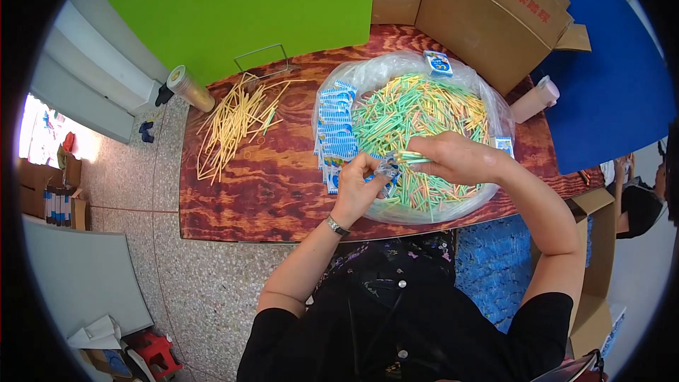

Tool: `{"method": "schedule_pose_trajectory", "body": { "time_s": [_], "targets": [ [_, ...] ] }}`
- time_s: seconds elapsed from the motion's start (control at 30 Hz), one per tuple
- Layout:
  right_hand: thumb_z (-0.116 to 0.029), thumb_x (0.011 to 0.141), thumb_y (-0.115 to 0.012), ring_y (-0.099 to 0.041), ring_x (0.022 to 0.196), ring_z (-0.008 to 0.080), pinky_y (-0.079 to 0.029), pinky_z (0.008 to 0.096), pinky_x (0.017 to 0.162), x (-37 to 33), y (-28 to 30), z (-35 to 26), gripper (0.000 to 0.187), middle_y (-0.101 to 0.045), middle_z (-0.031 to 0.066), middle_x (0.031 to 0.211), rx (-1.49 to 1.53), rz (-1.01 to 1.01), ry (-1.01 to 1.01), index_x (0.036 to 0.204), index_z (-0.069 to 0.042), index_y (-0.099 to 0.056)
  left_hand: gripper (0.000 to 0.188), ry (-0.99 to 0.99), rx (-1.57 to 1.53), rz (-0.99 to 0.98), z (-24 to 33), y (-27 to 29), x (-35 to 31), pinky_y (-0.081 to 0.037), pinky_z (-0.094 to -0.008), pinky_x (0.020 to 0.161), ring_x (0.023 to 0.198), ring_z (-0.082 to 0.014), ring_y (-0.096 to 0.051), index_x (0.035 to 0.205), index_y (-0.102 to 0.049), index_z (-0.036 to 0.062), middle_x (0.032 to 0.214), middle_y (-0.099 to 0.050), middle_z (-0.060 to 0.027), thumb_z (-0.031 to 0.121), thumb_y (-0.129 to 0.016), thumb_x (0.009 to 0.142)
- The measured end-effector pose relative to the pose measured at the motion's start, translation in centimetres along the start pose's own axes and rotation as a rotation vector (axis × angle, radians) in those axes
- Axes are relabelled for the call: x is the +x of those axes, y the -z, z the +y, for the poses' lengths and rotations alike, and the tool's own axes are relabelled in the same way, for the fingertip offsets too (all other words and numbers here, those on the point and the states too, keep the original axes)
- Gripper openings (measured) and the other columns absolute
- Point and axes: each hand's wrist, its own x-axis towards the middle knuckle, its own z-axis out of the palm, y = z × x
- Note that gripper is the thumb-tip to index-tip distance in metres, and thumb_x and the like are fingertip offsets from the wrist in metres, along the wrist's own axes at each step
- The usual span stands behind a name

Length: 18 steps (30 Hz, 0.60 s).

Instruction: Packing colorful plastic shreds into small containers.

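Note:
My left hand (357, 185) pinches a small clear plastic packet (386, 168) with some blue on it. Beside it, my right hand (456, 159) grips a few short thin coloured sticks (410, 158), their ends pointing at the packet's mouth. Both hands are over a big heap of green, yellow and pink sticks (417, 110) lying in a wide clear plastic bag (368, 64) with its sides rolled down. Along the heap's left side, an overlapping row of blue and white packets (335, 124) runs down to my left hand.
Longer yellow sticks (237, 124) lie at the table's left, near a wire stand (263, 60) and a tall cylindrical container (191, 88). A blue box (438, 64) rests on the bag's far rim. Cardboard boxes (488, 18) and a pinkish bottle (535, 101) stand behind; another person (640, 201) is at right.

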Motion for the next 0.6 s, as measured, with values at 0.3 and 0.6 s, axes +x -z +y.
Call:
{"method": "schedule_pose_trajectory", "body": {
  "time_s": [0.3, 0.6],
  "targets": [
    [-0.011, 0.081, -0.064, -0.063, 0.077, 0.0366, -0.050, 0.0467, 0.062, 0.5, -1.6, -0.5, 0.031, -0.060, 0.0145, 0.084, -0.297, 0.076, 0.090, 0.109, -0.008, -0.051, 0.009, -0.095, 0.047, -0.054, -0.5, 0.5, -0.1, -0.045, -0.0195, 0.043, 0.052, -0.0053, -0.054, 0.091, -0.063, -0.0021, 0.071, -0.059, -0.0008, 0.006, -0.066, 0.088],
    [-0.006, 0.079, -0.064, -0.063, 0.080, 0.0396, -0.050, 0.0464, 0.066, 0.4, -2.7, 1.1, 0.038, -0.062, 0.0169, 0.091, -0.150, 0.201, 0.121, 0.115, -0.006, -0.050, 0.007, -0.005, -0.142, -0.095, -0.8, 0.7, 0.1, -0.050, -0.0200, 0.053, 0.063, -0.0057, -0.058, 0.091, -0.063, -0.0010, 0.080, -0.065, -0.0029, 0.006, -0.065, 0.089]
  ]
}}
